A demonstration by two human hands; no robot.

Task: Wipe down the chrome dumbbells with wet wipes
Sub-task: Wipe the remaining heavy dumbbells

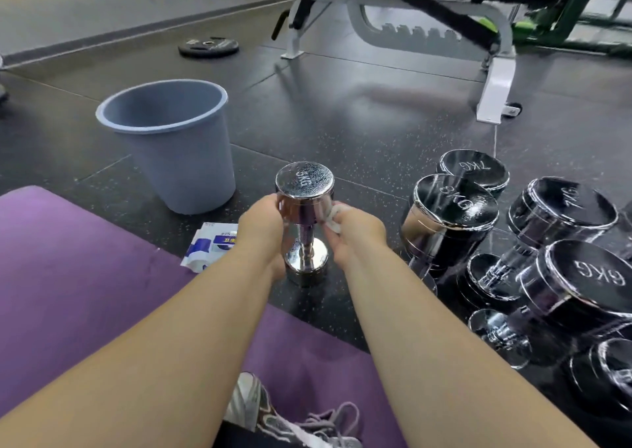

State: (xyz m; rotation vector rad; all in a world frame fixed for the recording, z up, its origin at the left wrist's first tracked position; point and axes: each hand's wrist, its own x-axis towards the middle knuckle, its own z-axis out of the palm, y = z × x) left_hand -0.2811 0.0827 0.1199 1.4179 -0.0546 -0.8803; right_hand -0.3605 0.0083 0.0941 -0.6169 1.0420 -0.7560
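A small chrome dumbbell [304, 188] marked 5KG stands on end on the black floor just beyond the purple mat. My left hand [261, 223] grips the left side of its upper head. My right hand [355, 232] holds a crumpled white wet wipe [334, 220] against the right side of that head. Several larger chrome dumbbells [451, 208] marked 6KG, 7KG and 8KG stand and lie to the right. A white and blue pack of wet wipes [213, 244] lies on the floor left of my left wrist.
A grey plastic bin [178, 147] stands on the floor at the left behind the wipes pack. The purple mat [78, 270] covers the near left. A weight bench frame [496, 82] and a black weight plate [208, 47] are farther back. My shoe [290, 417] shows at the bottom.
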